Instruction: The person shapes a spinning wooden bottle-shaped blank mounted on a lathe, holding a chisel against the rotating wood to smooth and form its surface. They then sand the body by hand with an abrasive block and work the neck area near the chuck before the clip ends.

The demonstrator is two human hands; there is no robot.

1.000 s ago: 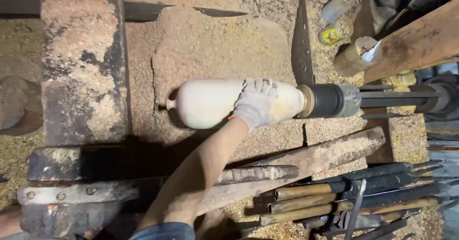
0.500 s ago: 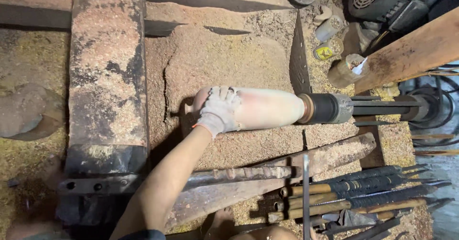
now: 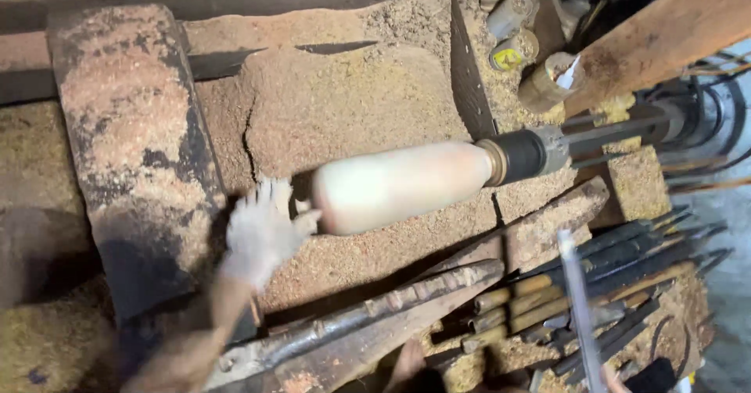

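Left hand (image 3: 262, 233) in a white glove hovering at lower left of centre, fingers (image 3: 274, 193) spread wide and gripping nothing, thumb tip lying just beside the rounded free end of the pale wooden workpiece (image 3: 403, 187); contact or a small gap, impossible to tell through the blur. Workpiece lying across the middle of the frame, slanting up toward the right, its far end seated in a dark chuck (image 3: 522, 155) on a metal shaft (image 3: 618, 131) running to the right edge. Sawdust (image 3: 344, 104) lying thick over the lathe bed beneath. Right hand barely showing at the bottom edge, right of centre; a thin, blurred blade-like tool (image 3: 577, 299) rising from there, grip hidden, so fingers' state not readable. Risks, as judged: glove fabric or spread fingertips catching on the workpiece if spinning, dragging the hand in; free end looking unsupported, so side pressure possibly wobbling or loosening the piece in the chuck; the tool swinging near the piled chisels (image 3: 594, 283) at lower right, possibly knocking them; loose dust hiding edges of the rusty metal rest (image 3: 375, 323) lying under the forearm.
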